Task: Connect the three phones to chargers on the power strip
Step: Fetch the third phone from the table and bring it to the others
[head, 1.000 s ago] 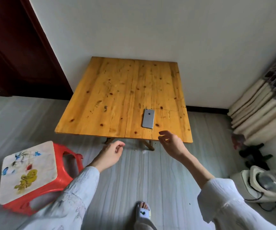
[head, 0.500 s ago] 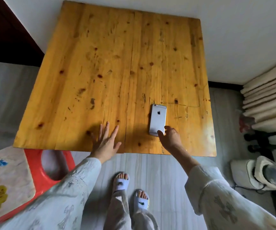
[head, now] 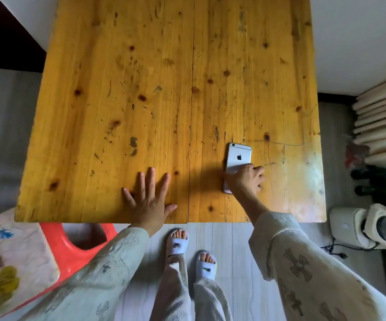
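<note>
One silver phone (head: 239, 156) lies face down on the wooden table (head: 141, 89), near its front right part. My right hand (head: 245, 181) covers the phone's near half, with the thumb at its left edge and the fingers curled over its right edge. My left hand (head: 148, 198) rests flat on the table near the front edge, fingers spread, holding nothing. No other phone, charger or power strip is in view.
A red stool (head: 78, 239) with a painted top stands at the table's front left corner. On the floor to the right are a white appliance (head: 349, 225) with a loose cord, dark bottles (head: 377, 181) and stacked pale rolls (head: 384, 126). My sandalled feet (head: 178, 242) stand before the table.
I have stepped up to the table and the view has tilted down. My right hand went from touching the phone's near end to gripping it. My left hand came down flat on the table.
</note>
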Demonstrator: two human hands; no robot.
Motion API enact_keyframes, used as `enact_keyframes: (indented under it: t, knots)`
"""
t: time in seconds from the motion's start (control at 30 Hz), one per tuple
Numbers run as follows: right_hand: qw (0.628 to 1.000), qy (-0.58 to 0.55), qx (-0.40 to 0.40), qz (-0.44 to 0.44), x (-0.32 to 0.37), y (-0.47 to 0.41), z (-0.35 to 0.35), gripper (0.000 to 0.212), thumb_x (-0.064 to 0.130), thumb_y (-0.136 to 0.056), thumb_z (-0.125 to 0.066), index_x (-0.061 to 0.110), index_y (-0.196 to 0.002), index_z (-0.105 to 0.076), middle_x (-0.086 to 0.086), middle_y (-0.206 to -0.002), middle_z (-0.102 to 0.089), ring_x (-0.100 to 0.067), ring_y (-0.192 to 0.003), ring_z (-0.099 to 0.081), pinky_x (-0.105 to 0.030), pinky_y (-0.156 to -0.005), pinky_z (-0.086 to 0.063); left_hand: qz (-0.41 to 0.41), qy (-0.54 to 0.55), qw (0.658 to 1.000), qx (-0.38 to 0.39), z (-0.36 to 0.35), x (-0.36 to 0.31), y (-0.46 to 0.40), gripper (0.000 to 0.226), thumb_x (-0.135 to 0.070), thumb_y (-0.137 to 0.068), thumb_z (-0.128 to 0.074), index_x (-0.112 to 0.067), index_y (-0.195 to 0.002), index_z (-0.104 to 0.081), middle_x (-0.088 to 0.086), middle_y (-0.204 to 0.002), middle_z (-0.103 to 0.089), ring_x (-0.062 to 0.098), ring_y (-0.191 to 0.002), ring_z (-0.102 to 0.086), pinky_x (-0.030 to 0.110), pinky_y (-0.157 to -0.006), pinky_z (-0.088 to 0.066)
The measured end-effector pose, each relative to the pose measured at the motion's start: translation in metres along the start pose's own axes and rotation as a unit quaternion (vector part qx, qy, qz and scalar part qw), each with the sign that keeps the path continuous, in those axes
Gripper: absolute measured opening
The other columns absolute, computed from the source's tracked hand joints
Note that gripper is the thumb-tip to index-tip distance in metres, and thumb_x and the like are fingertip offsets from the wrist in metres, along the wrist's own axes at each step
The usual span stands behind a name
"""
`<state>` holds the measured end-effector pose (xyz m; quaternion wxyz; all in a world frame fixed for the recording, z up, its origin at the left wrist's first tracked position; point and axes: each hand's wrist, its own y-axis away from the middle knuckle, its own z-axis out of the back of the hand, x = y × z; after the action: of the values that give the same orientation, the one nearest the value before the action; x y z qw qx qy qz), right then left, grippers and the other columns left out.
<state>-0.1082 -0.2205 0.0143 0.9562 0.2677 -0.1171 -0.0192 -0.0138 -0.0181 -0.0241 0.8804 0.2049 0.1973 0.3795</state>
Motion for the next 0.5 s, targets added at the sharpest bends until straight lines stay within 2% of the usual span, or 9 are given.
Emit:
enact_keyframes:
  t: [0.17,0.27,0.33,0.4,0.43,0.5]
  knots:
    - [0.999,-0.026,0.011,-0.037,-0.004,-0.007,0.000,0.088,0.040,-0.060,-0.081,0.004,-0.124,-0.032,-0.015,-0.128,-0.038,-0.035,-0.121,-0.036,-0.048,-0.097,-0.037,-0.001,-0.002,1.000,0.006,0.000,0.000,0.000,0.084,-0.060,-0.085,-0.037,-0.042,-0.126,0.034,-0.001,-0.140,0.042,0.026,-0.132,0.036,0.069,-0.104,0.009]
    - [0.996,-0.080,0.038,-0.010,-0.014,-0.010,0.003,0.067,0.033,-0.066,-0.078,0.009,-0.118,-0.044,-0.013,-0.119,-0.057,-0.032,-0.107,-0.053,-0.045,-0.092,-0.045,-0.001,0.005,1.000,0.008,0.001,-0.001,-0.001,0.083,-0.059,-0.085,-0.039,-0.043,-0.128,0.030,-0.001,-0.146,0.037,0.028,-0.137,0.030,0.069,-0.104,0.009]
    - [0.986,-0.149,0.071,0.007,-0.018,-0.009,0.011,0.042,0.023,-0.072,-0.072,0.010,-0.110,-0.058,-0.014,-0.109,-0.066,-0.025,-0.088,-0.058,-0.034,-0.074,-0.051,0.003,0.002,1.000,0.012,0.003,-0.001,0.000,0.082,-0.058,-0.085,-0.039,-0.043,-0.133,0.025,0.000,-0.151,0.031,0.029,-0.139,0.027,0.069,-0.104,0.007]
    - [0.977,-0.191,0.092,0.009,-0.025,-0.004,0.019,0.028,0.016,-0.075,-0.066,0.010,-0.102,-0.065,-0.013,-0.101,-0.068,-0.020,-0.079,-0.055,-0.026,-0.058,-0.045,0.003,0.005,1.000,0.021,0.006,-0.003,0.001,0.080,-0.057,-0.086,-0.039,-0.042,-0.136,0.021,0.001,-0.152,0.030,0.029,-0.139,0.027,0.068,-0.105,0.007]
    - [0.973,-0.208,0.099,0.000,-0.028,0.001,0.023,0.027,0.015,-0.076,-0.065,0.010,-0.102,-0.066,-0.012,-0.098,-0.067,-0.020,-0.078,-0.055,-0.025,-0.057,-0.045,0.002,0.007,1.000,0.029,0.008,-0.004,0.002,0.080,-0.055,-0.087,-0.040,-0.041,-0.138,0.020,0.002,-0.152,0.030,0.029,-0.139,0.028,0.068,-0.105,0.007]
    - [0.961,-0.251,0.109,-0.029,-0.039,0.016,0.032,0.027,0.011,-0.077,-0.064,0.007,-0.104,-0.064,-0.011,-0.094,-0.063,-0.022,-0.080,-0.055,-0.033,-0.066,-0.051,0.003,0.012,0.999,0.044,0.017,-0.007,0.003,0.079,-0.049,-0.088,-0.044,-0.038,-0.141,0.015,0.003,-0.152,0.029,0.030,-0.139,0.027,0.067,-0.107,0.006]
